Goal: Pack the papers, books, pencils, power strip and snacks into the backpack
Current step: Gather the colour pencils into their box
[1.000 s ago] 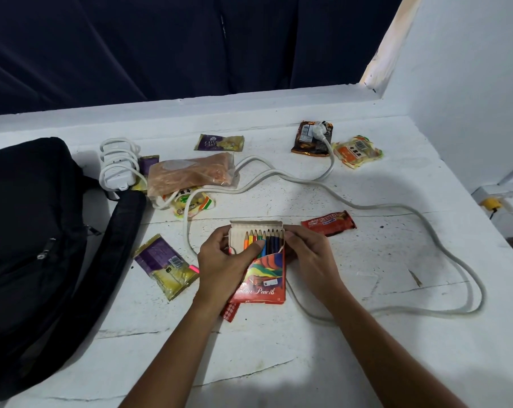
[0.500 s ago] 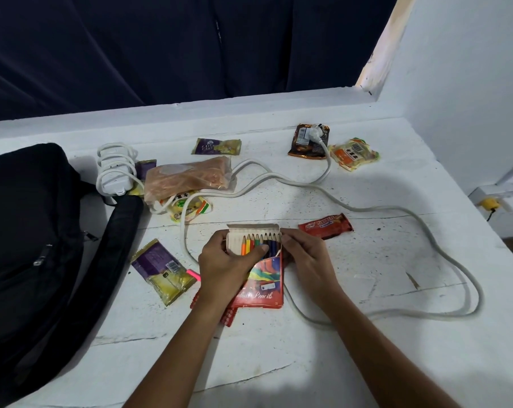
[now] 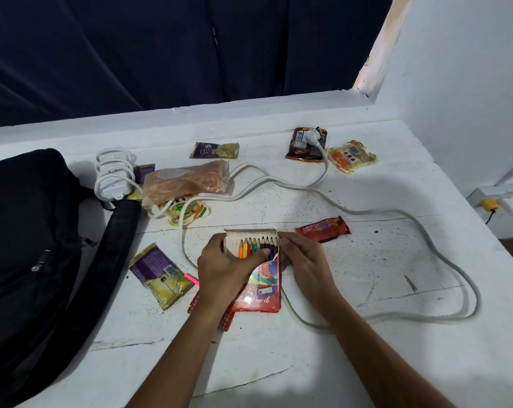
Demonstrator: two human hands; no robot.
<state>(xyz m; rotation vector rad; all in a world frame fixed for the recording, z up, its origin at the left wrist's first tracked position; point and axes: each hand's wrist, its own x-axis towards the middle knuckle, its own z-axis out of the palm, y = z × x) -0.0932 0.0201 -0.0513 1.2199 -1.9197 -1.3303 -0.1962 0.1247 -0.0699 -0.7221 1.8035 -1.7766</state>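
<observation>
Only one view here, the head cam looking down at the white table (image 3: pixel 367 363).

The pencil box (image 3: pixel 259 285) lay flat right under both hands, long axis running away from the person, open flap end on the far side with the coloured pencils (image 3: pixel 256 245) poking out in a row. The left hand (image 3: pixel 228 269) wrapped the box's left edge, thumb curled across the front and pressing on the pencil shafts. The right hand (image 3: pixel 303 260) had its fingers bent in against the box's right edge near the top corner, pinching it there. So both hands were gripping the same box, neither one free.

The thing the next move hangs on, I'd say: the flap sat just beyond the fingertips, on the far side, so closing it means folding it back toward the person. After that the backpack (image 3: pixel 34 260) was well off to the left, so the left hand was the nearer one to carry the box over. Couldn't tell if the bag's main zip was open, looked like a dark lump from here.

The power strip (image 3: pixel 113 178) was at the far left beside the bag, its cord (image 3: pixel 426 219) looping wide across the right of the table and passing just beside the box. Snack packets like the red bar (image 3: pixel 323 229) and the purple packet (image 3: pixel 161 275) were scattered around, none packed yet.
</observation>
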